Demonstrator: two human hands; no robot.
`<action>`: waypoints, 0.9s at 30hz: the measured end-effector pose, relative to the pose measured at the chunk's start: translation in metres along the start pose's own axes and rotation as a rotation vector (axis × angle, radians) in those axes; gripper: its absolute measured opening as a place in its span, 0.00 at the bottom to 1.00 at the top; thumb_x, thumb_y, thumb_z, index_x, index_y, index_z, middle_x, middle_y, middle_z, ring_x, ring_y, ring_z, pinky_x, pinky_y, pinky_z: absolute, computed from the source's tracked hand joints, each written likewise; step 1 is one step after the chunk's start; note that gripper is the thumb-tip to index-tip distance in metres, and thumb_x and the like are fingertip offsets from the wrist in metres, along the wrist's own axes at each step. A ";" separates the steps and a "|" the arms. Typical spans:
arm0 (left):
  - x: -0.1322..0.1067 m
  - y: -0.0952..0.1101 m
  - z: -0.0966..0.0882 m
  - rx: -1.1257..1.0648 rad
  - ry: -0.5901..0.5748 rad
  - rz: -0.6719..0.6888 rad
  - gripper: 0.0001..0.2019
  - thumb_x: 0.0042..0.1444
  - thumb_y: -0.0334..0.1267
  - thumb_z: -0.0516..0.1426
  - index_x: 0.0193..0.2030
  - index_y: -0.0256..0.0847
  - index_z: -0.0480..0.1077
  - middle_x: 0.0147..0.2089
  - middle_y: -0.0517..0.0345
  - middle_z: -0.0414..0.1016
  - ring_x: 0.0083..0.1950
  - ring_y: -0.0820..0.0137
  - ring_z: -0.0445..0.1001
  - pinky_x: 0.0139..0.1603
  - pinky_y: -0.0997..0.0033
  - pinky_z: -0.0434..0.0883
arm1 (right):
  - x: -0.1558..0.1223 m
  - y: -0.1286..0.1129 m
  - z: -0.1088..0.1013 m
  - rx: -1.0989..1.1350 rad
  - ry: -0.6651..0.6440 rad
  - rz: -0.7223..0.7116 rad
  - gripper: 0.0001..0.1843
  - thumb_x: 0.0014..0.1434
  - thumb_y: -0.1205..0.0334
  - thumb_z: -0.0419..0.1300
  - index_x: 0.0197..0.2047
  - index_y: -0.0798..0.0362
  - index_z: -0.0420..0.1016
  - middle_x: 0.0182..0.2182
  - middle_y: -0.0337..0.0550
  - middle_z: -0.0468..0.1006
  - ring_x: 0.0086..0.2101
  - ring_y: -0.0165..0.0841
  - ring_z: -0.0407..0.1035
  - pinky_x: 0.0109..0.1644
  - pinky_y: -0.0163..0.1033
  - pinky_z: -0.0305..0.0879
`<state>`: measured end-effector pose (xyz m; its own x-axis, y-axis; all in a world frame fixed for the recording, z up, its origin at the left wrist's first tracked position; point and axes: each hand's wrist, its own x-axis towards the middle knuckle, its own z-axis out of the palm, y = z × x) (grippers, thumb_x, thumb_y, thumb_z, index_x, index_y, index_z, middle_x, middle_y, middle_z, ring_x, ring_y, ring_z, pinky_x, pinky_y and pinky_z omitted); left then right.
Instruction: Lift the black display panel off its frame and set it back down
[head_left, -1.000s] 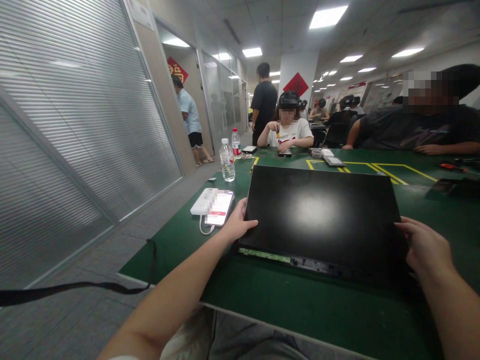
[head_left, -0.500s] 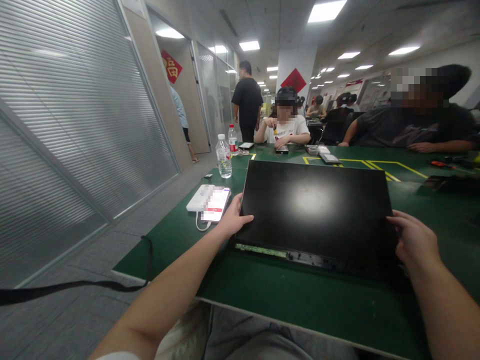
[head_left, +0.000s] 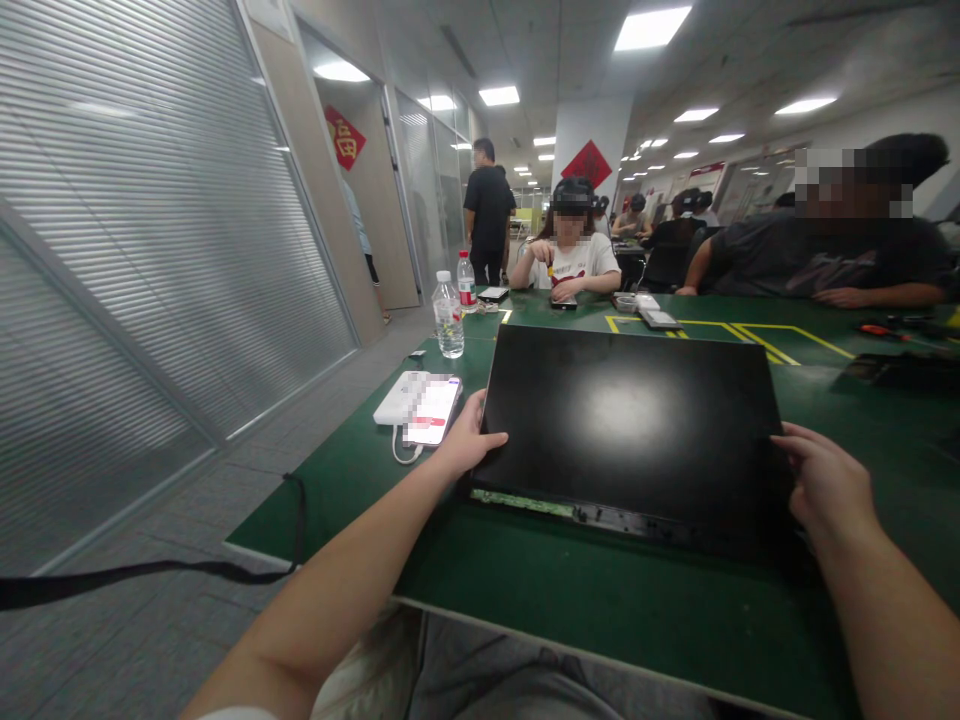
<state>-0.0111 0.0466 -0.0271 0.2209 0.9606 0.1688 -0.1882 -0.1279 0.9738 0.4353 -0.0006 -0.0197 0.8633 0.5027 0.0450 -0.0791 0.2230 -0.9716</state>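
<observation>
A large black display panel [head_left: 630,440] is held between my two hands above the green table, its far edge tilted up. Along its near edge runs a bare green circuit board strip [head_left: 521,502]. My left hand [head_left: 472,438] grips the panel's left edge, thumb on the front face and fingers behind. At the right edge, my right hand [head_left: 829,480] pinches the panel with curled fingers. Whether the lower edge touches the table cannot be made out. Close to my left hand lies a phone [head_left: 435,405] with a lit screen.
The green table [head_left: 585,600] carries a white box-like device [head_left: 397,397] with a cable, a clear water bottle [head_left: 449,318] and a red-capped bottle [head_left: 466,280]. Opposite sits a person with a small tool [head_left: 551,270]. Another person sits at right. A black strap [head_left: 187,570] hangs at left.
The panel's far edge has dipped very slightly; both hands keep their hold. In the background, the standing person has shifted a little, and a person at the doorway has moved further out of sight.
</observation>
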 end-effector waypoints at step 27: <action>-0.005 0.011 0.004 -0.065 0.020 -0.045 0.46 0.41 0.25 0.70 0.69 0.46 0.61 0.60 0.47 0.79 0.65 0.48 0.76 0.71 0.40 0.67 | 0.004 0.008 -0.002 -0.004 -0.026 0.072 0.20 0.31 0.73 0.69 0.33 0.53 0.83 0.34 0.41 0.82 0.33 0.31 0.72 0.30 0.32 0.72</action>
<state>-0.0108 0.0392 -0.0164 0.2112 0.9699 0.1209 -0.2400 -0.0684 0.9684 0.4387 0.0017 -0.0276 0.8422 0.5388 -0.0192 -0.1385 0.1818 -0.9735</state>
